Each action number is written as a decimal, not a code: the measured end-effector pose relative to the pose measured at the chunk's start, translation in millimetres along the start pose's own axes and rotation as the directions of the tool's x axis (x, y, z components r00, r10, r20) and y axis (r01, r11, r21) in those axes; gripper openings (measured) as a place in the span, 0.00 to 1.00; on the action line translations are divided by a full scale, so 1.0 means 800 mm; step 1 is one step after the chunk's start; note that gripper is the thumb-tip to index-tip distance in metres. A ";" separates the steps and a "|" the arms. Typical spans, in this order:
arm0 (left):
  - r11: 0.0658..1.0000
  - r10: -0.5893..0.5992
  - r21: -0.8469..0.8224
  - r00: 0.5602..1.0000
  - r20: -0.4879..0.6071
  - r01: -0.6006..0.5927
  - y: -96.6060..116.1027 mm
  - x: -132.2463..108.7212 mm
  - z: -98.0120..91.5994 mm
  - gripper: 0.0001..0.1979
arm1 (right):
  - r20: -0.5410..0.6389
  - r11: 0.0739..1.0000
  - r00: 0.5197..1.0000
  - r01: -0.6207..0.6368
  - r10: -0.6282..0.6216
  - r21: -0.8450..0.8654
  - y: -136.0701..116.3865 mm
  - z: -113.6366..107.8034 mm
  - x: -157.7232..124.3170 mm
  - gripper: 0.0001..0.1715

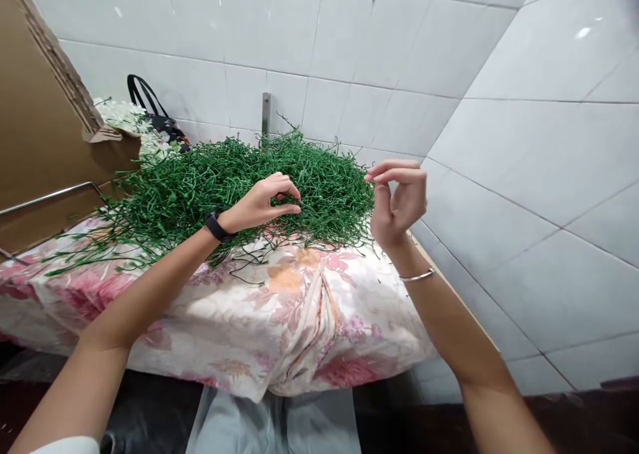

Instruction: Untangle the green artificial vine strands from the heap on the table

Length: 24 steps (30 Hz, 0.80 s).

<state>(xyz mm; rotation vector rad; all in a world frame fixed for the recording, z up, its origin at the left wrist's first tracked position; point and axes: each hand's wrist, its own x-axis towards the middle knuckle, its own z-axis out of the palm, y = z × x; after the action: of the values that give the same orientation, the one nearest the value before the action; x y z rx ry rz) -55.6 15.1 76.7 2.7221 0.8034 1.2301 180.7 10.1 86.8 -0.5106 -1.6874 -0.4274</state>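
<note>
A large tangled heap of thin green plastic-looking stems (200, 184) lies on a table with a floral cloth (239, 314). In front of the heap's middle is my left hand (262, 202), with a black wristband; its fingers are curved and apart from the thumb, and nothing shows between them. My right hand (402, 198), wearing a silver bangle, is raised at the heap's right end. Its thumb and fingertips come together in a pinch; whatever they hold, if anything, is too small to name.
Cardboard (40, 108) stands at the left, with a metal bar (50, 196) before it. White flowers (124, 118) and a black bag (162, 122) are behind the heap's left end. An upright metal piece (265, 114) stands by the tiled wall (369, 54). The cloth is bunched at the front.
</note>
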 end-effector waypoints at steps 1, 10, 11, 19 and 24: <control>1.000 -0.010 -0.023 1.000 -0.009 0.010 0.000 -0.004 0.001 0.10 | 0.021 1.000 1.000 -0.014 0.014 0.008 -0.001 0.004 -0.004 0.03; 0.997 -0.028 0.072 0.985 -0.169 0.041 0.008 -0.021 0.012 0.10 | 0.305 0.999 0.952 -0.007 -0.004 0.033 -0.010 0.011 -0.041 0.09; 0.991 -0.023 0.125 0.980 -0.199 0.049 0.007 -0.020 0.014 0.09 | 0.327 1.000 0.945 0.002 0.000 -0.005 -0.011 0.011 -0.040 0.10; 0.981 -0.027 0.169 0.936 -0.350 0.091 0.010 -0.024 0.019 0.09 | 0.409 0.989 0.909 -0.019 0.079 -0.148 -0.010 0.014 -0.041 0.15; 0.983 -0.131 0.083 0.946 -0.298 0.162 0.016 -0.026 0.026 0.10 | 0.393 0.987 0.910 -0.090 0.135 -0.132 -0.012 0.017 -0.047 0.08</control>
<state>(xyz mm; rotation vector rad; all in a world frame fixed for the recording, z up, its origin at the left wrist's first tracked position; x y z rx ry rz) -46.7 -2.2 51.4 2.5329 1.1095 1.6205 169.6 5.8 47.5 -0.8182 -2.0222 -0.3487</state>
